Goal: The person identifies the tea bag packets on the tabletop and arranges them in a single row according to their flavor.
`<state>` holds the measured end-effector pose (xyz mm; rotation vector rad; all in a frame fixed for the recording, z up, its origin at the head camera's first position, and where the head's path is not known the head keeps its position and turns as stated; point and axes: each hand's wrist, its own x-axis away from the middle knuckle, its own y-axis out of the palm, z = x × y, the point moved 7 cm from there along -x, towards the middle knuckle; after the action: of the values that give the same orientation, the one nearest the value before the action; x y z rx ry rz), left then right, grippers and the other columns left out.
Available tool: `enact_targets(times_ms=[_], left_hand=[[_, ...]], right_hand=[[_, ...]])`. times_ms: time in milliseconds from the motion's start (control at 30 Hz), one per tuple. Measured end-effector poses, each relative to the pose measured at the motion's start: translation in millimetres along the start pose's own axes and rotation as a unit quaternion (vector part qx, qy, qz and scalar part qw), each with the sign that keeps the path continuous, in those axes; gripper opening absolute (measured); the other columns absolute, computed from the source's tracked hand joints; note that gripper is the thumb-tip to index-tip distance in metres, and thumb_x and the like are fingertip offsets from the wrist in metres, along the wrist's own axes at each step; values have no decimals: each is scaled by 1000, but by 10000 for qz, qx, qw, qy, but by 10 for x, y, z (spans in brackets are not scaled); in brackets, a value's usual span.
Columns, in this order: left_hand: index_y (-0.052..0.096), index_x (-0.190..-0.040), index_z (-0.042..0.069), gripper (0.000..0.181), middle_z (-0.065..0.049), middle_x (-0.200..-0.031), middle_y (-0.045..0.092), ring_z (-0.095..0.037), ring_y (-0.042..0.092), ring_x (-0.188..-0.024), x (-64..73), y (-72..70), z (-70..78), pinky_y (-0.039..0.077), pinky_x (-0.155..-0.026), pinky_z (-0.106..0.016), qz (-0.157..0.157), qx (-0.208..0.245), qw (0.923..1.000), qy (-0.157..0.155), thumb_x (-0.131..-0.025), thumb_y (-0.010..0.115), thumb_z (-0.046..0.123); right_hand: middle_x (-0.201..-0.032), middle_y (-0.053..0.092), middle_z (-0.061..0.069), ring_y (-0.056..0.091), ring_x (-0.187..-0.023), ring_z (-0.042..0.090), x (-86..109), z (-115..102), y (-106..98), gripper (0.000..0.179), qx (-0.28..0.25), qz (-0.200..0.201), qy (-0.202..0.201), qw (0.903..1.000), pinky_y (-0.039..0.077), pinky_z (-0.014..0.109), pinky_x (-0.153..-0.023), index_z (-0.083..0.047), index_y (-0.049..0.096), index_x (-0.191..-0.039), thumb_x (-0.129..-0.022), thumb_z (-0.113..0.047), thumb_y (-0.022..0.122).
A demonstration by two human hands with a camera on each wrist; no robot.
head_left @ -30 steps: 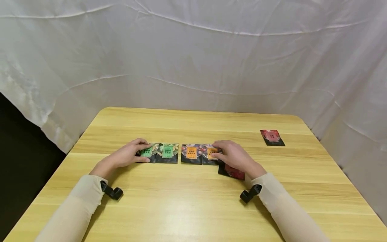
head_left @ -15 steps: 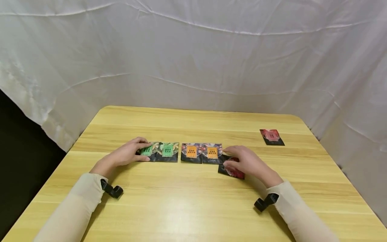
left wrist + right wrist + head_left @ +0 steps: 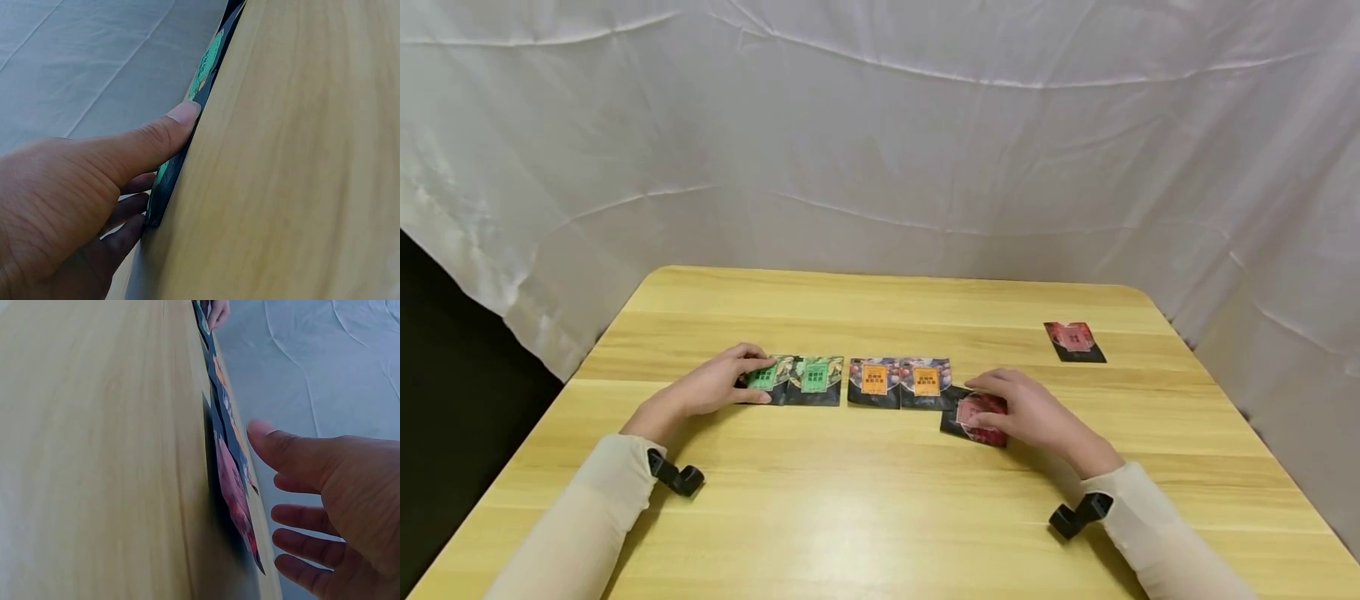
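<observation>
My left hand holds the outer green-labelled tea sachet at its edges, thumb at the near edge and index finger at the far one; the other fingers sit around its left end. A second green-labelled sachet adjoins it. Right of those lie two orange-labelled sachets, side by side. My right hand hovers with relaxed, spread fingers over a red-labelled sachet, which lies tilted and overlaps the right orange one. In the right wrist view, a gap shows between the right fingers and this sachet.
Another red-labelled sachet lies askew at the back right of the wooden table. A pale cloth hangs behind the table and at its right. Each sleeve bears a black wrist camera.
My right hand has moved right and nearer, off the right orange-labelled sachet to above the near red-labelled one. My left hand has stayed at the green sachet.
</observation>
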<state>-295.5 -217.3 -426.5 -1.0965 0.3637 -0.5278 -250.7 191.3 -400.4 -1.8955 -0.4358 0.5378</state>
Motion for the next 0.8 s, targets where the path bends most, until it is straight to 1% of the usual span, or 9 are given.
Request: enact_targets(times_ms=[200,333,467,633,800], left_hand=[[49,-143,2,70,-19,-138,45,-38,45,-126,21,19,2,39,-103,-54,-20,39,10000,16,-90,71,40],[49,-143,2,69,-19,-138,45,-38,45,-126,24,15,-2,39,-104,-54,7,16,10000,-1,-90,71,38],[49,-144,2,68,-19,-138,45,-38,45,-126,23,10,3,39,-104,-54,5,22,10000,-6,-90,71,38],[48,-144,2,69,-19,-138,45,-38,44,-126,18,3,2,38,-104,-54,8,12,10000,-4,-90,71,39],[49,-143,2,69,-19,-137,45,-37,44,-126,12,-4,-1,39,-104,-54,15,5,10000,1,-90,71,39]], right_hand=[[-124,60,10,56,-114,31,18,-15,53,55,-44,-126,117,9998,46,51,-97,-12,65,-128,-84,-42,77],[-121,61,9,57,-110,30,16,-23,71,56,62,-112,114,9999,48,49,-94,-12,66,-127,-84,-44,76],[-119,61,11,58,-108,30,16,-20,99,56,236,-221,78,9994,48,49,-93,-8,66,-126,-85,-45,75],[-116,62,10,59,-106,29,14,26,87,53,403,-389,82,9984,49,48,-92,-6,67,-124,-85,-40,77],[-116,63,10,59,-106,31,18,79,13,44,504,-532,-21,9973,48,50,-93,-5,68,-123,-87,-30,76]])
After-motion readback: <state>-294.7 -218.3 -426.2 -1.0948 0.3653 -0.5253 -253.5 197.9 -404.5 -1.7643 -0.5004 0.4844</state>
